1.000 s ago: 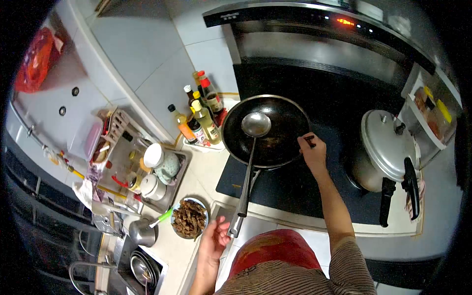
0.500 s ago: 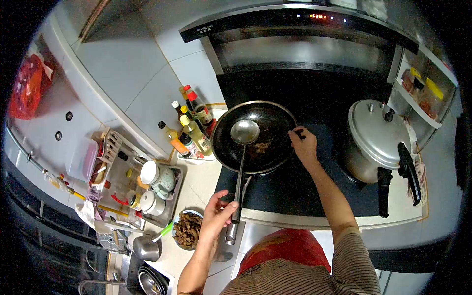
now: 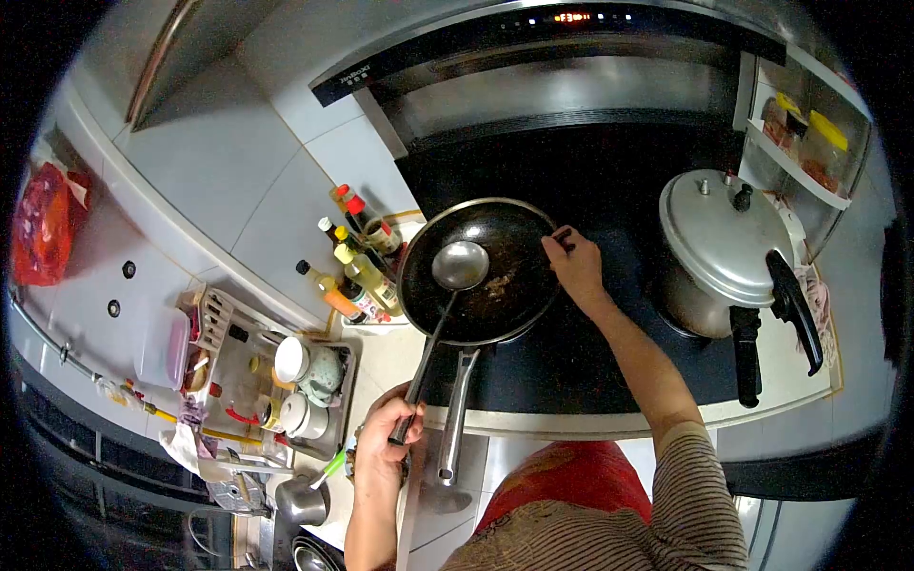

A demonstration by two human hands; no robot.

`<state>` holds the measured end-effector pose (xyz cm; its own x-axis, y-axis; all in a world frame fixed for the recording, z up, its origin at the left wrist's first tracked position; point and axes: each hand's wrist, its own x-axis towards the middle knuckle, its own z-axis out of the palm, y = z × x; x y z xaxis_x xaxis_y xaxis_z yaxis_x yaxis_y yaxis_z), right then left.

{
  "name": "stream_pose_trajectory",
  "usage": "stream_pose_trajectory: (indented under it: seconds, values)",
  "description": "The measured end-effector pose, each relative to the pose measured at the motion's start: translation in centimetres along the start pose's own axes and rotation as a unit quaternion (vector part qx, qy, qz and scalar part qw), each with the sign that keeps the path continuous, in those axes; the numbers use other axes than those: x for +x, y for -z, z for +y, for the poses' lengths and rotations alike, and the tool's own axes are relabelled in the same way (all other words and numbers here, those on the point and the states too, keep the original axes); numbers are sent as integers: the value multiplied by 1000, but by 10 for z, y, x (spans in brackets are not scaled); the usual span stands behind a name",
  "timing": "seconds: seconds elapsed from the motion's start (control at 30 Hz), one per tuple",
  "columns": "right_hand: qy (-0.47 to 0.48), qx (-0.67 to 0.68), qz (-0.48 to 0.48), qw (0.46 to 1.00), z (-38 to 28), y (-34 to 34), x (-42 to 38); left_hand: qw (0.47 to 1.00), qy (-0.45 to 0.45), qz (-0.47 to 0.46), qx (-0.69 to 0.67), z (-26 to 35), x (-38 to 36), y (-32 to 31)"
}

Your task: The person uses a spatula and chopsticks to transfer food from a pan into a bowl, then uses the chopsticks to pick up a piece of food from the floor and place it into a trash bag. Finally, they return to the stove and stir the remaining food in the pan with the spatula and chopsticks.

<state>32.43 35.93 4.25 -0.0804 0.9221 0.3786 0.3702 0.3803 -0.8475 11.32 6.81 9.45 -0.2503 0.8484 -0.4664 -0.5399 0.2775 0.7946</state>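
Note:
My left hand (image 3: 388, 430) is closed around the end of the long handle of a metal ladle (image 3: 461, 265). The ladle's round bowl rests over the inside of a dark wok (image 3: 519, 231), where some brown residue shows on the bottom. At the wok's right side, my right hand (image 3: 577, 273) grips its small side handle (image 3: 566, 238). The wok leans over the cooktop, and its long metal handle (image 3: 458, 419) points toward me, just right of my left hand. Behind my left hand, a bowl of brown pieces is mostly hidden.
A pressure cooker (image 3: 719, 238) stands on the right of the black cooktop (image 3: 609, 371). Sauce bottles (image 3: 362, 271) crowd the left corner. Further left are a tray with lidded jars (image 3: 303, 416), a small metal pot (image 3: 303, 502) and the sink area. A range hood (image 3: 571, 71) spans the back.
My left hand has moved down and left with the ladle, its fingers now wrapped round the handle. The wok is tilted more, its right side held by my right hand.

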Motion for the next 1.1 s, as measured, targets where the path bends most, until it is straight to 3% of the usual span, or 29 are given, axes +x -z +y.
stream_pose_trajectory:
  seconds: [0.1, 0.23, 0.4, 0.5, 0.6, 0.87, 0.97, 1.1]
  values:
    - [57, 3, 36, 998, 1, 6, 2, 986, -65, 88, 128, -5, -9, -3]
    - [43, -32, 12, 998, 3, 7, -1, 969, -124, 138, 161, -6, -19, -12]
    - [43, 16, 29, 999, 7, 5, 1, 966, -132, 138, 172, -13, -23, -10]
    - [77, -57, 41, 995, 1, 7, 0, 956, -145, 140, 211, -15, -26, -10]
    - [87, -103, -51, 990, 2, 5, -3, 935, -160, 140, 285, -15, -29, -7]
    - [138, -82, 43, 986, -13, 17, -3, 910, -168, 138, 353, -21, -38, -1]
    - [86, -119, -17, 989, -9, 9, -8, 907, -178, 134, 358, -24, -39, 0]
    - [99, -63, -47, 992, -17, 2, -12, 908, -173, 130, 359, -27, -39, 4]
